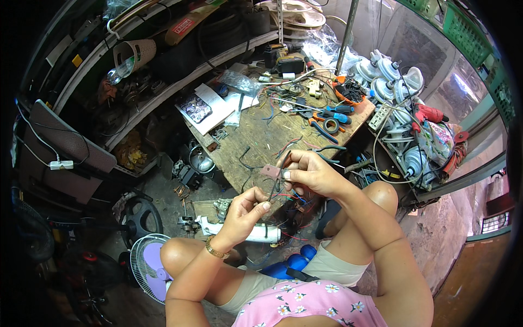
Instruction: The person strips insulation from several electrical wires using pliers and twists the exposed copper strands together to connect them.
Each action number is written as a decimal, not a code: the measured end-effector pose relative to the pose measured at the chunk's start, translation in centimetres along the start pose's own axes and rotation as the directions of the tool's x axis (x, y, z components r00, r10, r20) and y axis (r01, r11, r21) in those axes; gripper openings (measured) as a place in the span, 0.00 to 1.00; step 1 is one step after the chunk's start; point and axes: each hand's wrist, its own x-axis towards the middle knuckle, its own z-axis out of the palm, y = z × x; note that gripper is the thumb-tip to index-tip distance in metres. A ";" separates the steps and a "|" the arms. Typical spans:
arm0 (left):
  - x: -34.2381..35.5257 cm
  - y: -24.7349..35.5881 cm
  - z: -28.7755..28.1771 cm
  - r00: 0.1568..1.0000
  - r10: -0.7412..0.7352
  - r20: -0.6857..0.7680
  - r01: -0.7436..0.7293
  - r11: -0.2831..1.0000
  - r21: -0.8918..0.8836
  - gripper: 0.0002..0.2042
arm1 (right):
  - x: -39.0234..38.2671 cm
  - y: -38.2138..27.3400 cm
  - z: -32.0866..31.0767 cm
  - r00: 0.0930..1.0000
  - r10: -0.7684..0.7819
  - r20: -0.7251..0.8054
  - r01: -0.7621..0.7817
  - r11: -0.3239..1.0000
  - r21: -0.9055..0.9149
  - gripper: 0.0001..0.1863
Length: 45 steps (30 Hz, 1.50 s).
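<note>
Both my hands work close together over the near edge of a wooden table. Between my right hand's [310, 173] thumb and fingers is a small pinkish-brown flat piece [269, 170], with dark wire at its side. Lower and to the left, my left hand [248, 211] pinches a thin dark wire [274, 189] that runs up toward the right fingers. How the wire joins the flat piece is too small to tell. Loose red and blue wires [298, 197] hang just below the right hand.
On the wooden table [234, 150] lie pliers [321, 128], screwdrivers [339, 113], a tape roll [331, 126], papers [218, 109] and a cordless drill [279, 52]. White fan parts [389, 82] crowd the right. A white tube [256, 231] and a purple fan [155, 267] stand below left.
</note>
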 end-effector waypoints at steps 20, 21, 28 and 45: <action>-0.8 0.0 0.6 0.995 0.092 0.043 -0.094 0.994 0.048 0.06 | -1.2 -1.1 -2.5 0.976 -0.122 -0.178 0.145 0.981 0.125 0.10; -0.9 -0.3 0.6 0.997 0.069 0.036 -0.070 0.997 0.022 0.06 | -1.5 -1.8 -3.1 0.939 -0.189 -0.289 0.233 0.965 0.125 0.09; -0.5 0.1 0.5 1.000 -0.017 -0.002 0.016 0.997 -0.069 0.06 | -3.1 -3.1 -2.9 0.974 -0.128 -0.188 0.105 0.986 -0.127 0.18; 2.0 1.6 2.3 0.939 0.311 -0.144 -0.224 0.876 0.426 0.06 | -1.2 -0.5 -0.3 0.994 -0.039 -0.105 0.050 0.994 0.100 0.09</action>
